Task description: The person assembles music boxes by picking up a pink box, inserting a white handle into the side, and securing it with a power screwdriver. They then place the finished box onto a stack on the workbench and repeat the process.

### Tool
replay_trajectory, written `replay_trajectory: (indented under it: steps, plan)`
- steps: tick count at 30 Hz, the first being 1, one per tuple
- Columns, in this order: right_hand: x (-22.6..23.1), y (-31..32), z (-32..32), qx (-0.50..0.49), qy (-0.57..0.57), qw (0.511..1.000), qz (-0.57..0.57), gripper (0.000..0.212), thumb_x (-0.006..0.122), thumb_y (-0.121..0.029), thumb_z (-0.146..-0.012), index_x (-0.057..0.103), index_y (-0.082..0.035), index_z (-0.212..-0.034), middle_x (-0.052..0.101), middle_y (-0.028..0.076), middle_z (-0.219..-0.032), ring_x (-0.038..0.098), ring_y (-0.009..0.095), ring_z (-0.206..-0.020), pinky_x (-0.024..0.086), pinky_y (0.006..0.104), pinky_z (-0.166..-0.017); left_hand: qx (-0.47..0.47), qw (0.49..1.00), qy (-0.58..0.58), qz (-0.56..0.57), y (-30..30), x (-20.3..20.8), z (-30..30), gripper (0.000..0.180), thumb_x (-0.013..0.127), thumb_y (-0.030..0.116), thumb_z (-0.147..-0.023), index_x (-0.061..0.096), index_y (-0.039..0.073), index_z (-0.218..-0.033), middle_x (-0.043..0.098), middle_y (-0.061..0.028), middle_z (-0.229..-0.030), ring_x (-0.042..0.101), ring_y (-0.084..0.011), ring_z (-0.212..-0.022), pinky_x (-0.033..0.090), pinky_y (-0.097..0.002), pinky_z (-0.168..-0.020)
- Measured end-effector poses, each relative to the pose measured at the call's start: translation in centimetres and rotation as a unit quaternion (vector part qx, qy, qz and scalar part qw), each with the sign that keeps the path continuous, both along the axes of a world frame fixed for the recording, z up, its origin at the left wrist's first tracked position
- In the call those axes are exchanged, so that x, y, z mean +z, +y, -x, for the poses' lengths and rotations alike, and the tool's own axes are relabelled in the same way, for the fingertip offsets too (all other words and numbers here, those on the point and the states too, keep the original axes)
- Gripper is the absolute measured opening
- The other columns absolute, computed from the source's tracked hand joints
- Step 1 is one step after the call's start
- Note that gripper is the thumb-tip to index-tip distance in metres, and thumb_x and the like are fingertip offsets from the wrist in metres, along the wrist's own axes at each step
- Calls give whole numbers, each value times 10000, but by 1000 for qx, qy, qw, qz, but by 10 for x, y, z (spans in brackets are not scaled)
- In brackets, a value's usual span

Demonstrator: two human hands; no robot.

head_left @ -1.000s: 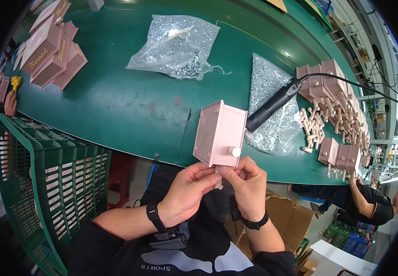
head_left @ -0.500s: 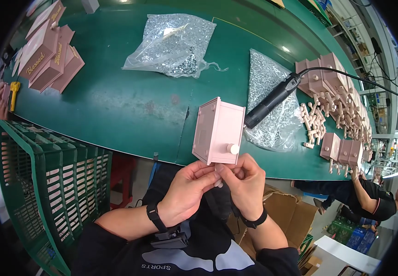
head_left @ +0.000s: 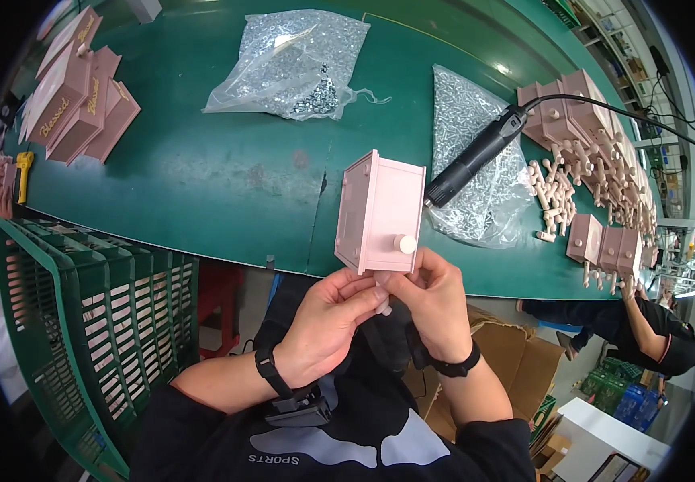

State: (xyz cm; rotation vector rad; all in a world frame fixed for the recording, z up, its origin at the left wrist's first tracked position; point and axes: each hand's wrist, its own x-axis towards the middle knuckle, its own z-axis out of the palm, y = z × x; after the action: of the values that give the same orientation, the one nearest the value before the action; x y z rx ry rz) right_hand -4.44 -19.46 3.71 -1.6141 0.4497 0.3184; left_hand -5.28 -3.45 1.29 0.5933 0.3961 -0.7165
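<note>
A pink wooden box (head_left: pixel 384 210) with a round pale knob (head_left: pixel 404 243) on its top face lies at the table's near edge. Just below its near end, my left hand (head_left: pixel 323 325) is closed, thumb and fingertips pinching a small pale-pink peg (head_left: pixel 384 307). My right hand (head_left: pixel 441 309) is closed too, its thumb and fingers on the same peg, right against the box end. Fingers cover most of the peg, and the spot where it meets the box is hidden. Beyond the box's right side, a black electric screwdriver (head_left: pixel 476 157) rests on a bag of screws (head_left: pixel 464 205).
Pink boxes (head_left: pixel 82 92) are stacked far left near a yellow tool (head_left: pixel 23 177). A bag of small metal parts (head_left: pixel 291 68) lies at the back. Loose pegs (head_left: pixel 552 197) and more boxes (head_left: pixel 605 245) sit right. A green crate (head_left: pixel 66 273) stands left; a co-worker (head_left: pixel 661 337) is at right.
The view has shifted slightly, so the table's things appear a little higher. Both hands keep their pinch at the box's near end; the peg's tip shows slightly more.
</note>
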Motion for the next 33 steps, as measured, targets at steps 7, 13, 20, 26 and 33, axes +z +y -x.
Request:
replay_trajectory:
  steps: [7, 13, 20, 26, 33]
  plan:
    - [6, -9, -10, -21, 56, 981, -187, 107, 750, -39, -852, 643, -32, -863, 636, -30, -749, 585, 37, -676, 455, 191, -603, -15, 1000, -5, 10, 3, 4, -3, 279, 632, 58, -954, 592, -6, -1223, 671, -84, -1160, 644, -151, -1026, 510, -291, -924]
    - [36, -79, -52, -39, -190, 940, 280, 232, 735, -152, -886, 629, -14, -1039, 687, 37, -891, 619, 96, -747, 468, 223, -677, -20, 1000, -7, -21, 2, 14, -7, 259, 593, 45, -967, 582, -37, -1212, 667, -110, -1120, 650, -182, -1009, 523, -310, -924]
    - [22, -151, -174, -135, -216, 820, 513, 587, 743, -413, -845, 586, 43, -1179, 694, 195, -903, 628, 283, -700, 508, 372, -693, -38, 999, -29, -9, -3, 12, -1, 232, 589, 44, -974, 594, -40, -1190, 659, -133, -1177, 640, -197, -1088, 513, -290, -947]
    - [66, -110, -158, -53, -248, 936, 244, 572, 809, -242, -794, 592, 40, -1243, 642, 63, -903, 622, 127, -856, 486, 251, -796, -7, 999, -27, -25, 0, 6, 0, 245, 574, 58, -983, 581, -37, -1208, 654, -142, -1165, 643, -204, -1076, 519, -308, -947]
    - [80, -27, -77, -65, -434, 897, 53, 371, 707, -39, -829, 552, -7, -1165, 614, 40, -927, 585, 135, -776, 496, 295, -739, -23, 1000, -18, -5, -2, 10, -5, 268, 580, 58, -981, 565, -41, -1229, 655, -129, -1170, 643, -212, -1098, 520, -321, -948]
